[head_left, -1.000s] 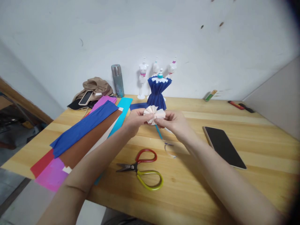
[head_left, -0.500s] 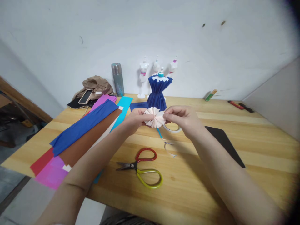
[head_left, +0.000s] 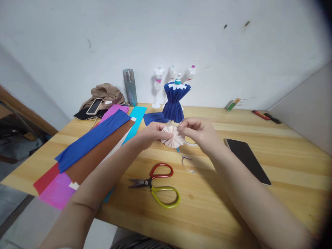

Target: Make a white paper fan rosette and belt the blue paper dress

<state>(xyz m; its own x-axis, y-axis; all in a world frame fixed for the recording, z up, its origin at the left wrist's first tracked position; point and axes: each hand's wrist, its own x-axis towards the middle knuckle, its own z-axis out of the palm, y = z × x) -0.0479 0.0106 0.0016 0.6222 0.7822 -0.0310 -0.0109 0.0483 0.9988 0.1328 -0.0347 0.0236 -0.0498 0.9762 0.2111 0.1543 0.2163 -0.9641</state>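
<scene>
Between my two hands is a pale pink pleated paper rosette (head_left: 172, 139), fanned out into a circle above the table. My left hand (head_left: 153, 134) pinches its left edge with the thumb in front. My right hand (head_left: 196, 130) pinches its upper right edge between thumb and fingers. Just behind stands a small dress form in a pleated navy paper dress (head_left: 173, 103) with a teal neck band. Partly hidden by the rosette and my right hand is a roll of white tape (head_left: 191, 142). Scissors (head_left: 153, 185) with one red and one yellow handle lie nearer me, blades pointing left.
Coloured paper sheets (head_left: 95, 138) overlap on the left. A phone (head_left: 247, 160) lies at the right. A thermos (head_left: 130, 88), a brown cloth bundle (head_left: 107, 93) and several white mini dress forms (head_left: 158, 81) line the wall. A curled paper scrap (head_left: 187, 165) lies near the scissors.
The rosette has come slightly down and tilted, its pleats facing me differently. Both hands stay pinched on its edges, the right having shifted a little left.
</scene>
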